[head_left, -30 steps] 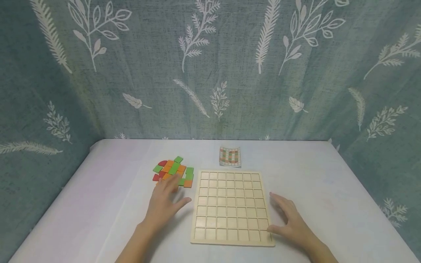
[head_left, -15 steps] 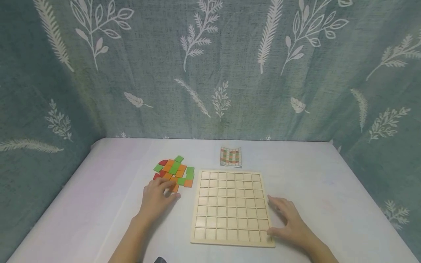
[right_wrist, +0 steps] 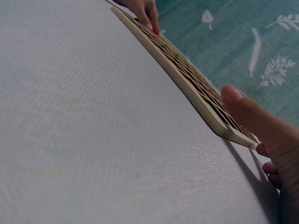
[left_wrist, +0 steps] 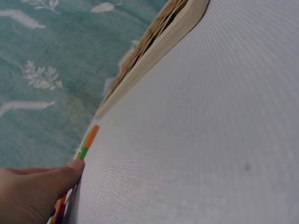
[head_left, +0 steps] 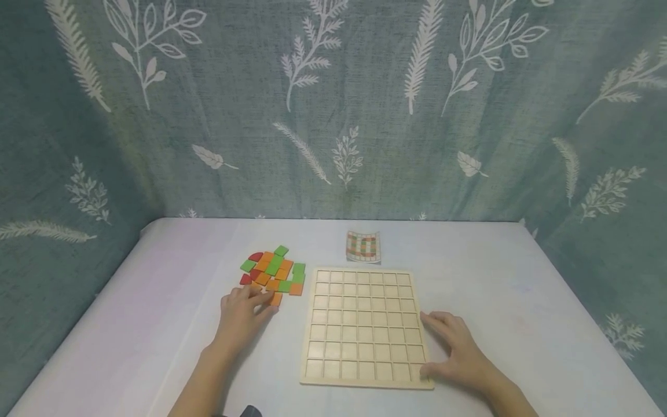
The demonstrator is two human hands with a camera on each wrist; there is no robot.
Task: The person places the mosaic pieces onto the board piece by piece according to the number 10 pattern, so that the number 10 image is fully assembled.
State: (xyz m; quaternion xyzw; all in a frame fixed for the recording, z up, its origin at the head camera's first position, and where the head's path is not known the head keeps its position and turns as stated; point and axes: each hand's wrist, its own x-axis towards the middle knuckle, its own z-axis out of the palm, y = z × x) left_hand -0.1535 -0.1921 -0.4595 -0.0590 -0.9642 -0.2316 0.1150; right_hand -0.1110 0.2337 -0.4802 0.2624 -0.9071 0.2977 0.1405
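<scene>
While the left hand [head_left: 241, 315] is at the tiles [head_left: 274, 265] just beyond it, whether pinching one I cannot tell, the right hand [head_left: 458, 353] is spread wide at the board [head_left: 366, 335] between them, and a sideways drag could scatter the crowded tiles

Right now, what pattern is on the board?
The board has a grid of pale beige squares, clearest in the head view.

The hands [head_left: 458, 353] flank a pale gridded board [head_left: 367, 330], the left [head_left: 241, 315] pinching an orange tile [head_left: 276, 299].
</scene>
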